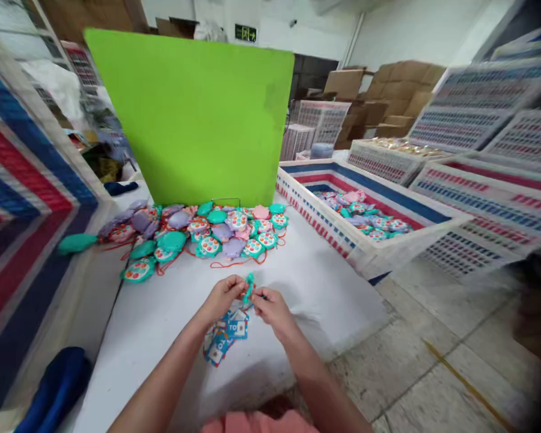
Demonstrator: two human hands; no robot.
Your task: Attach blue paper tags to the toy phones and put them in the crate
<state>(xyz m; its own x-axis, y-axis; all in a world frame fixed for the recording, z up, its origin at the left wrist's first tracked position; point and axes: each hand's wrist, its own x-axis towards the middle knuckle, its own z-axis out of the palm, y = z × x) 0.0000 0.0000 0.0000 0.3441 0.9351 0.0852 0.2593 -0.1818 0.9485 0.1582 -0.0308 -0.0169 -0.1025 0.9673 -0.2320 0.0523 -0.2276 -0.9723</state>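
Above the near middle of the white tabletop, my left hand (228, 294) pinches a small teal turtle-shaped toy (249, 287), which is turned edge-on. My right hand (274, 307) is closed at the toy's right side, its fingertips against it. Whether a cord or card is also between those fingertips is too small to tell. Just below the hands lies a loose pile of blue printed cards (223, 338). Farther back, a heap of teal, purple and pink turtle-shaped toys (223, 231) with coloured dots and orange cords (238, 263) spreads across the table.
A green board (193, 120) stands upright behind the heap. To the right, a white plastic crate (365, 246) with a striped lining holds more toys (369, 213). A striped crate (22, 210) rises along the left edge, near dark blue cloth (56, 388). Cartons (401, 90) are stacked behind.
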